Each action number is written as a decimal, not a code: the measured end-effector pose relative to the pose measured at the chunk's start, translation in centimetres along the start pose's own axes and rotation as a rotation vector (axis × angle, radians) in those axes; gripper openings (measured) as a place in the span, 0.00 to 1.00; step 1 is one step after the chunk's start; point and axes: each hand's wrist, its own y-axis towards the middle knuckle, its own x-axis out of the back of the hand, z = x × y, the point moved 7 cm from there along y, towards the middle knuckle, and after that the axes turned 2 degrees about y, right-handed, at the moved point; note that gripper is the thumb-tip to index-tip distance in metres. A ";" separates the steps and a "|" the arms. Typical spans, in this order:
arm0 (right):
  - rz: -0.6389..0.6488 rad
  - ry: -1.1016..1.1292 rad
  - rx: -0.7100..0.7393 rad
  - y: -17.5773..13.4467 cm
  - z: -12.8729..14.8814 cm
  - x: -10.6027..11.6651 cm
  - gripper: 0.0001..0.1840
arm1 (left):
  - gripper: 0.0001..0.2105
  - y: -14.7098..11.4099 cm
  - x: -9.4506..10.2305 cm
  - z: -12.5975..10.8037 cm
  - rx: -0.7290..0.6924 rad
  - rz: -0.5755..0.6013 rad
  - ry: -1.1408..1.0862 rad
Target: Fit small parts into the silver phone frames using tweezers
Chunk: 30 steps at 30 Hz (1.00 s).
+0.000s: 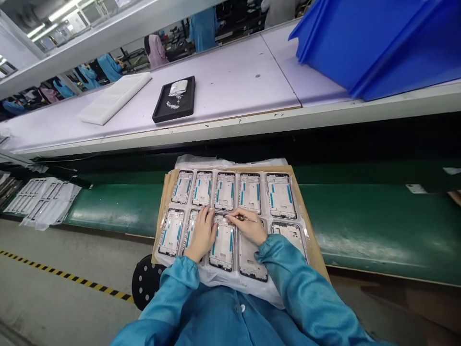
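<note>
Head view: left hand [201, 236] is resting at one metal phone frame [222, 245], fingers loosely extended, no grasp visible; right hand [250, 228] is pinching a slim metal tool [248, 219] over its upper edge. Frame is lying centrally in the white tray's [236, 252] lower row; cardboard [314, 240] is showing beneath.

A long green conveyor belt [370, 221], yellow-and-black striped floor tape [65, 275] before it and blue-clad workers [203, 30] beyond it identify a factory assembly hall.
</note>
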 end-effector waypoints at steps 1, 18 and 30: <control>0.015 -0.029 0.023 -0.2 0.0 -0.3 0.21 | 0.21 -0.1 0.0 0.0 -0.005 -0.007 -0.003; 0.046 -0.171 0.204 -1.2 0.9 -0.7 0.16 | 0.20 -0.9 0.3 -0.6 -0.071 0.032 0.104; 0.005 -0.185 0.236 -1.3 1.3 -0.4 0.16 | 0.25 -0.7 -0.2 -1.4 -0.046 0.142 0.304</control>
